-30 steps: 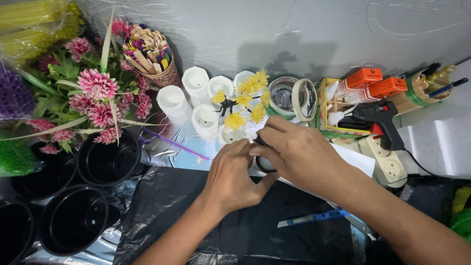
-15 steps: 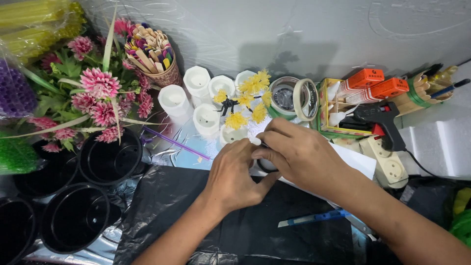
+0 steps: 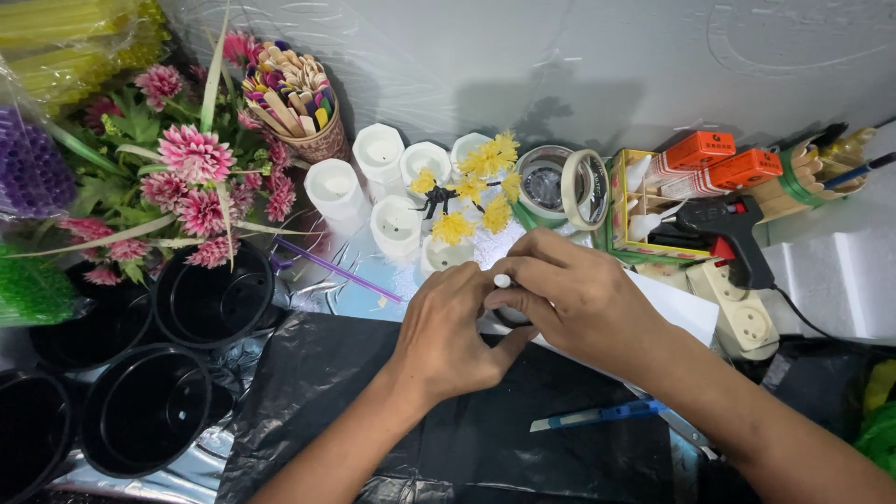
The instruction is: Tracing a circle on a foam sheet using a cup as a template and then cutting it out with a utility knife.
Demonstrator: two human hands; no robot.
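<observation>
Presently, your work surface is a black plastic sheet (image 3: 308, 411) against a grey wall (image 3: 523, 65) | five white candles (image 3: 378, 154), four black pots (image 3: 145, 406) | your left hand (image 3: 448, 331) and right hand (image 3: 579, 299) pinch a small white-tipped piece (image 3: 502, 281) between them above the sheet.

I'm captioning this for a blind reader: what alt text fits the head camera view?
Two hands, left hand and right hand, meet over black plastic sheeting, pinching a small white-tipped piece. Behind them stand white cups, yellow flowers, pink flowers and black pots.

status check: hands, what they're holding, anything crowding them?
Left hand and right hand pinch a small white stick together. Yellow flowers close beyond. Blue cutter lies apart.
</observation>
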